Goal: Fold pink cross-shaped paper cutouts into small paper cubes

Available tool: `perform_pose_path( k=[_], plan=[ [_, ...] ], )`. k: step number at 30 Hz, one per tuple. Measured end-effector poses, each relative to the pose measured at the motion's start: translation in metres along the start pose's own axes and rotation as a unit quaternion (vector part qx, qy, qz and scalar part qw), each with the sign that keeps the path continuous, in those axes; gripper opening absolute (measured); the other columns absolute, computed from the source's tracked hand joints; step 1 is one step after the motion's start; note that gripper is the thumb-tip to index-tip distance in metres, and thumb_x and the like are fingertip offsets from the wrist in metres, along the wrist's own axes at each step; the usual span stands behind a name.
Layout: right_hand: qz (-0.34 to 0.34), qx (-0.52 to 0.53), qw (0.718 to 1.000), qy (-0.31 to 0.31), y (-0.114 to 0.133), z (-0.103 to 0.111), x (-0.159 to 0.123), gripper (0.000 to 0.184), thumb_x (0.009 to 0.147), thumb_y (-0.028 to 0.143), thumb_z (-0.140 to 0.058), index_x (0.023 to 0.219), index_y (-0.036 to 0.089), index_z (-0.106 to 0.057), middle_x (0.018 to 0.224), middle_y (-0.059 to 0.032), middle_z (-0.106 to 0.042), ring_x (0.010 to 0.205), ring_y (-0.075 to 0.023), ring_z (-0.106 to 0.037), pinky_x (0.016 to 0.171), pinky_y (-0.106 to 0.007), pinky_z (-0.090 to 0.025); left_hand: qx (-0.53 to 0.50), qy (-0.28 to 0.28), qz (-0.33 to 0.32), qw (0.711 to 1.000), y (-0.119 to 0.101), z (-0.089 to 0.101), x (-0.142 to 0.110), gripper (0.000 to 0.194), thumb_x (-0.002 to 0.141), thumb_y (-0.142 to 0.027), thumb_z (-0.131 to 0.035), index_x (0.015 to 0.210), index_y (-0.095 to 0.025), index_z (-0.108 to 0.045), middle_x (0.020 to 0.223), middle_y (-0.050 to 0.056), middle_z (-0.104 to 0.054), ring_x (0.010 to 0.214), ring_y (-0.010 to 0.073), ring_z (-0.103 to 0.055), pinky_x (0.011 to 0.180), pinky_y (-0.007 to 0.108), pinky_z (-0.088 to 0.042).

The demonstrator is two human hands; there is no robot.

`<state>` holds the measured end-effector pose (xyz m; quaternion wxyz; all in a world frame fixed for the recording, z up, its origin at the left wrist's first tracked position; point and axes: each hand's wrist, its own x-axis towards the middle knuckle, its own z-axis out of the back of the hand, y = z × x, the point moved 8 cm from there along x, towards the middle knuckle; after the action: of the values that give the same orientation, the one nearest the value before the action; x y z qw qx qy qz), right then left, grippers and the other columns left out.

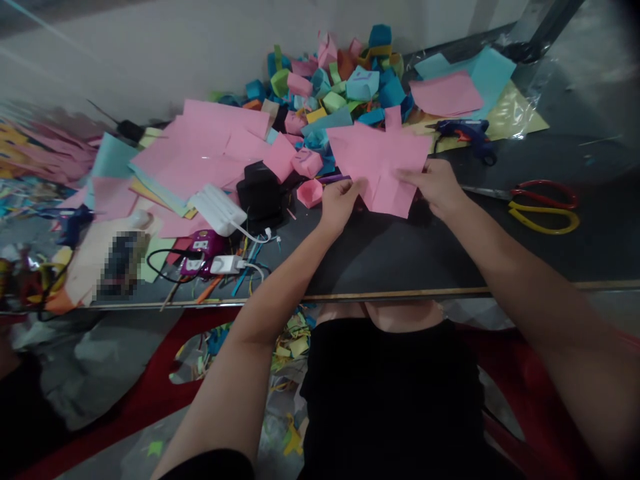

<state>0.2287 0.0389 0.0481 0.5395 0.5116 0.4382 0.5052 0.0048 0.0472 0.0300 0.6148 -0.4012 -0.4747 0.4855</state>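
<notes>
a person sat at the dark tabletop [450, 260], and both arms reached forward over its front edge. the pink paper [383, 167], cut with flaps sticking out, was held up between the two hands, above the tabletop. the left hand [342, 201] pinched its lower left part between thumb and fingers, and the right hand [440, 187] gripped its right side, the fingers lying over the paper. a slim purple thing [334, 179] showed just beside the left fingers; from where i stood i could not tell whether they touched it. near it lay a small pink paper cup [310, 193]. behind the hands was a heap of folded paper pieces [345, 90], blue, green, pink and orange. to the right lay a blue glue gun [465, 133], and nearer the front a pair of scissors [545, 200] with one red and one yellow handle. over on the left, pink sheets [200, 147] overlapped one another, with a black object [260, 193], a white box [219, 210] and a purple socket block [203, 253] close by.
</notes>
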Motion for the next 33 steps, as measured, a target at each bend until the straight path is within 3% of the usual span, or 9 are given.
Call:
perform_pose_path(
  k=[2,4,6,9,12,17,22,28,33],
  plan=[
    [0.034,-0.095,0.995,0.004,0.003,0.006,0.001,0.057,0.065,0.062,-0.098,0.098,0.019,-0.079,0.088,-0.0102,-0.08,0.099,-0.041,-0.08,0.097,-0.069,-0.065,0.109,-0.015,-0.075,0.991,-0.011,0.009,0.001,0.032,0.101,-0.052,-0.074,0.113,-0.022,-0.074,0.11,0.009,-0.08,0.105,0.0233,-0.077,0.088,0.037,-0.067],
    [0.073,-0.192,0.979,-0.006,0.007,0.011,0.002,0.069,0.065,0.054,-0.099,0.119,0.016,-0.077,0.097,-0.0132,-0.082,0.107,-0.0432,-0.079,0.102,-0.068,-0.062,0.221,-0.001,-0.164,0.961,-0.027,0.01,-0.001,0.049,0.097,-0.049,-0.079,0.138,-0.026,-0.067,0.148,0.012,-0.069,0.142,0.0311,-0.063,0.114,0.049,-0.059],
    [0.092,-0.257,0.962,-0.01,0.009,0.012,0.002,0.088,0.067,0.05,-0.097,0.141,0.013,-0.068,0.103,-0.0145,-0.082,0.108,-0.0431,-0.079,0.103,-0.067,-0.061,0.299,0.043,-0.229,0.926,-0.038,0.004,-0.004,0.048,0.097,-0.046,-0.078,0.14,-0.028,-0.069,0.161,0.012,-0.061,0.155,0.034,-0.051,0.126,0.055,-0.048],
    [0.092,-0.261,0.961,0.023,0.008,0.006,0.003,0.091,0.08,0.05,-0.086,0.159,0.017,-0.055,0.102,-0.0109,-0.083,0.096,-0.0359,-0.081,0.097,-0.06,-0.064,0.338,0.161,-0.27,0.887,-0.039,-0.016,-0.011,0.023,0.103,-0.031,-0.067,0.122,-0.027,-0.08,0.145,0.01,-0.073,0.142,0.0297,-0.064,0.124,0.052,-0.05],
    [0.09,-0.221,0.968,0.075,0.012,0.001,0.005,0.069,0.095,0.046,-0.065,0.16,0.025,-0.058,0.098,-0.006,-0.082,0.082,-0.0268,-0.079,0.085,-0.051,-0.065,0.343,0.231,-0.27,0.869,-0.033,-0.03,-0.015,0.028,0.103,-0.019,-0.06,0.121,-0.023,-0.081,0.128,0.01,-0.081,0.123,0.0252,-0.073,0.112,0.046,-0.058],
    [0.188,-0.319,0.909,0.191,0.037,-0.007,-0.009,0.047,0.087,0.029,-0.065,0.131,0.028,-0.082,0.111,-0.0081,-0.08,0.098,-0.0273,-0.075,0.091,-0.049,-0.062,0.337,0.221,-0.266,0.876,-0.033,-0.03,-0.014,0.028,0.104,-0.018,-0.061,0.122,-0.022,-0.082,0.127,0.009,-0.081,0.122,0.0247,-0.074,0.109,0.046,-0.059],
    [0.318,-0.452,0.816,0.169,0.068,-0.007,-0.027,0.022,0.085,0.025,-0.071,0.095,0.024,-0.091,0.133,-0.0179,-0.07,0.125,-0.0381,-0.064,0.109,-0.057,-0.051,0.343,0.209,-0.249,0.881,-0.032,-0.029,-0.012,0.028,0.106,-0.023,-0.062,0.126,-0.023,-0.082,0.129,0.01,-0.081,0.123,0.0248,-0.073,0.11,0.046,-0.057],
    [0.28,-0.447,0.792,0.307,0.045,-0.024,-0.029,0.027,0.086,0.02,-0.065,0.09,0.032,-0.089,0.131,-0.0039,-0.082,0.144,-0.0373,-0.061,0.122,-0.064,-0.037,0.36,0.235,-0.245,0.869,-0.032,-0.029,-0.014,0.03,0.105,-0.029,-0.067,0.131,-0.023,-0.08,0.135,0.011,-0.078,0.127,0.0258,-0.072,0.114,0.045,-0.055],
    [0.198,-0.434,0.815,0.328,0.028,-0.019,-0.019,0.03,0.088,0.024,-0.065,0.097,0.04,-0.089,0.123,0.0015,-0.085,0.137,-0.0324,-0.07,0.125,-0.062,-0.039,0.43,0.235,-0.233,0.84,-0.035,-0.028,-0.025,0.034,0.11,-0.031,-0.056,0.137,-0.025,-0.076,0.147,0.01,-0.073,0.133,0.0279,-0.069,0.113,0.045,-0.055]
  ],
)
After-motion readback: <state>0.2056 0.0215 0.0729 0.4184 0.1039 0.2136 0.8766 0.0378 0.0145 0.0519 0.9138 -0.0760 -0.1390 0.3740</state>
